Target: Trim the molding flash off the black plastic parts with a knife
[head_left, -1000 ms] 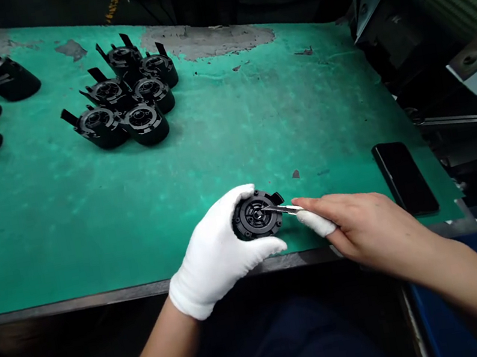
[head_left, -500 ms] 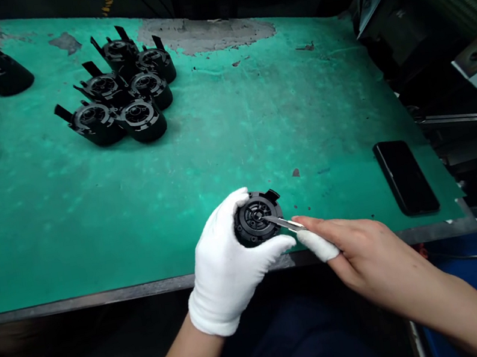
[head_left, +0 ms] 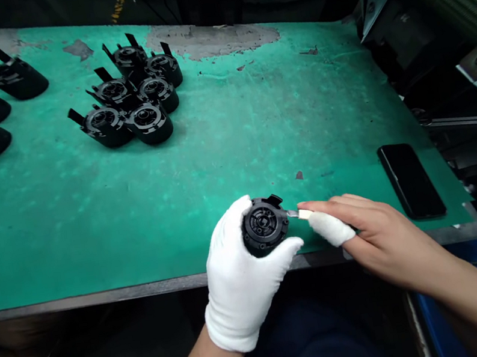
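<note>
My left hand (head_left: 241, 275), in a white glove, is wrapped round a black round plastic part (head_left: 265, 223) near the table's front edge. The part's ribbed end with a square centre faces up, and a tab sticks out at its far rim. Bare but for a white cover on the thumb, my right hand (head_left: 365, 224) pinches a small knife (head_left: 299, 214) with a light-coloured handle. The knife's short blade points left at the part's right rim; whether it touches cannot be made out.
Several similar black parts (head_left: 149, 123) stand grouped on the green table (head_left: 258, 132), and more black parts (head_left: 20, 78) are at the far left. A black phone (head_left: 411, 180) lies to the right. Machinery (head_left: 420, 38) borders the table there, with a blue bin (head_left: 460, 300) below.
The knife tip has moved from the middle of the black part out to its right rim. My right hand has drawn back to the right, and the view has shifted slightly.
</note>
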{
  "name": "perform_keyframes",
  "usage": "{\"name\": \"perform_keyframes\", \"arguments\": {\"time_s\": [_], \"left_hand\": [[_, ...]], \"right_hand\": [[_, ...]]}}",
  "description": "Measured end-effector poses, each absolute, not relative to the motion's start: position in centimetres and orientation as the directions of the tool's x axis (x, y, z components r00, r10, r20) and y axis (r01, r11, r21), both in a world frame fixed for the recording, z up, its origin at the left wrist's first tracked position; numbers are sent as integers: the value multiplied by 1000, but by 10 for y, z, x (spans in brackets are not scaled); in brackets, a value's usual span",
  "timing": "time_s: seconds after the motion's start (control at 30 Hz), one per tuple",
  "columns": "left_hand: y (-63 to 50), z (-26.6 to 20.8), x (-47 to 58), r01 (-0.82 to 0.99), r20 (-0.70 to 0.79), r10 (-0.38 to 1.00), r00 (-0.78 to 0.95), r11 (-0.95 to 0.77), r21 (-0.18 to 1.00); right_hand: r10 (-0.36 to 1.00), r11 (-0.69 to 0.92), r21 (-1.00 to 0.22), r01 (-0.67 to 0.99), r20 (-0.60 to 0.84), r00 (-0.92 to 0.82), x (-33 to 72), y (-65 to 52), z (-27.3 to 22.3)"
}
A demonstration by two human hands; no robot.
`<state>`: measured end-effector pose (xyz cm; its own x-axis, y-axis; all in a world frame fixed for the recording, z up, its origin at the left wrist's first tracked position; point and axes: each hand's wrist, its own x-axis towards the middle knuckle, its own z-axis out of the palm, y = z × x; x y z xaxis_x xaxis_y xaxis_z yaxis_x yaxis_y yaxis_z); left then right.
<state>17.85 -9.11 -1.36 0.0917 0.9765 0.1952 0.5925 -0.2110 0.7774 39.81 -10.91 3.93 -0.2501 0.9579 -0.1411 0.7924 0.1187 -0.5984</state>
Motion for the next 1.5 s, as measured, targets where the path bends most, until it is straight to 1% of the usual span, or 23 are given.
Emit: {"name": "perform_keyframes", "arguments": {"time_s": [0.17, 0.37, 0.47, 0.73, 1.0, 1.4, 1.5], "left_hand": [[-90, -15, 179, 568, 172, 978, 122, -211, 796], [-88, -16, 178, 597, 215, 967, 135, -253, 761], [-89, -17, 178, 624, 228, 966, 122, -253, 739], [-89, -17, 179, 630, 246, 961, 122, -267, 729], [-87, -19, 179, 624, 286, 949, 134, -305, 719], [-88, -21, 183, 650, 322, 939, 124, -322, 689], [-87, -23, 184, 643, 330, 937, 118, -325, 694]], "right_hand": [[934, 179, -515, 838, -179, -310, 396, -101, 30], [935, 230, -436, 870, -149, -322, 394, -101, 27], [930, 261, -415, 872, -135, -342, 396, -102, 26], [928, 314, -342, 886, -84, -362, 400, -103, 26], [927, 301, -363, 882, -106, -360, 399, -103, 26], [957, 242, -303, 922, -81, -278, 395, -97, 20], [963, 216, -324, 921, -83, -255, 395, -92, 16]]}}
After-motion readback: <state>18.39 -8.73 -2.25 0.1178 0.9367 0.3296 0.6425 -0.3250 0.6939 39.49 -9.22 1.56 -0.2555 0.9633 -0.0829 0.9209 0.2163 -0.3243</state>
